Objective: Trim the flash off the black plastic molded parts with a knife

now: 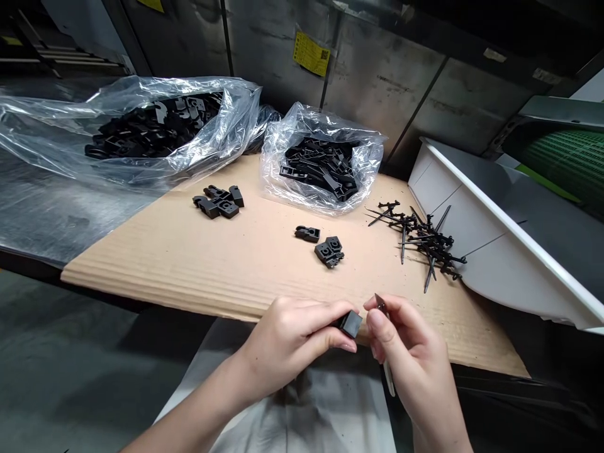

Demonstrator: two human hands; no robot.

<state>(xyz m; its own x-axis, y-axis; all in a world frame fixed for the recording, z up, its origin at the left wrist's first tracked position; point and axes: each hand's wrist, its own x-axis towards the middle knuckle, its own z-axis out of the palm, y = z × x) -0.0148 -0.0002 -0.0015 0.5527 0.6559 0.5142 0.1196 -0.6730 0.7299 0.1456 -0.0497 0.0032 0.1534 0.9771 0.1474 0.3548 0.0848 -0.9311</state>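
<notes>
My left hand pinches a small black plastic part between thumb and fingers, just over the front edge of a corrugated cardboard sheet. My right hand grips a small knife, its dark blade pointing up and its pale handle running down below my fingers. The blade stands right beside the part, and I cannot tell whether they touch. Much of the part is hidden by my fingers.
On the cardboard lie black plastic parts, more parts and a tangle of spiky black sprues. Clear plastic bags hold more parts at the back. A white angled tray stands right, before a metal wall.
</notes>
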